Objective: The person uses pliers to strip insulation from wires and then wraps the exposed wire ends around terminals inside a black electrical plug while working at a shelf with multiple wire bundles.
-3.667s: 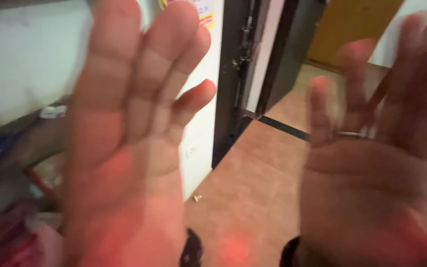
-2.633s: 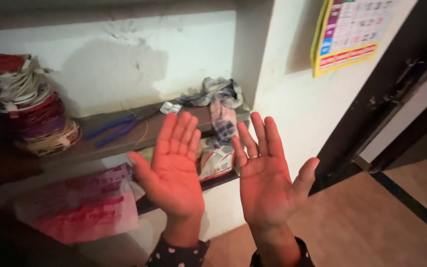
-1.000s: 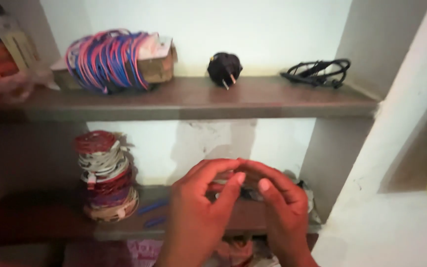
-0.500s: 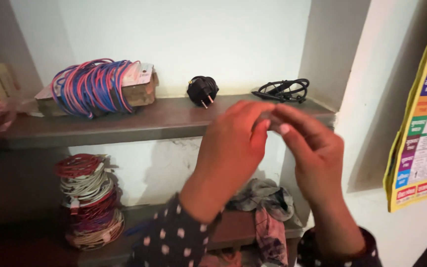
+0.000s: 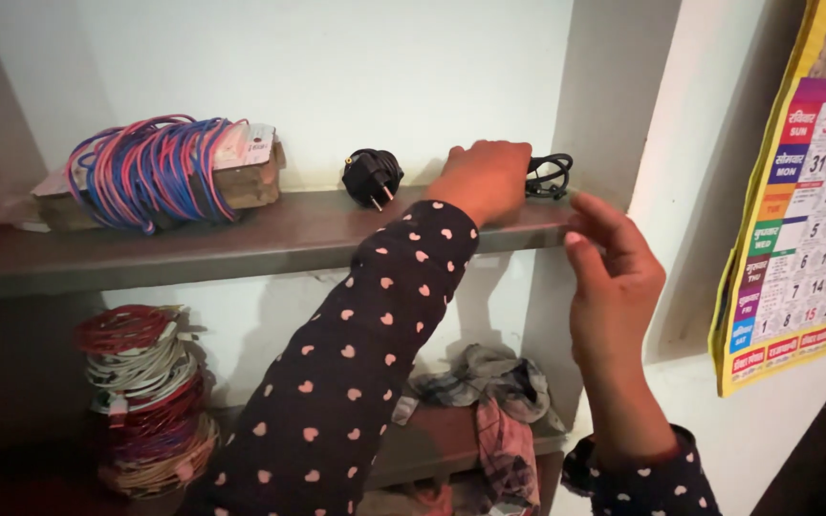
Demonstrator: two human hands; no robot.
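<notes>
1. Right hand [image 5: 614, 287] near, fingers spread, holding nothing, beside shelf [image 5: 241, 244] edge.
2. Left hand [image 5: 485, 177] farther, closed over black cable [image 5: 552, 177] on shelf.
3. Black plug [image 5: 372, 178] just left; wire coil [image 5: 150, 172] with white label; yellow calendar [image 5: 800, 210] on right wall.

left hand [image 5: 483, 179] hides cable [image 5: 549, 176] end | calendar [image 5: 800, 201] cut off right

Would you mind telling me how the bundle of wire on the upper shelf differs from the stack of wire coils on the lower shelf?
The wire bundle is blue, red and pink; the stacked coils are red, white and yellowish. The bundle lies on its side, wrapped around a brownish block, while the coils are piled flat one on another. The bundle sits in good light; the coils stand in shadow. Both sit at the left, away from the left hand.
</notes>
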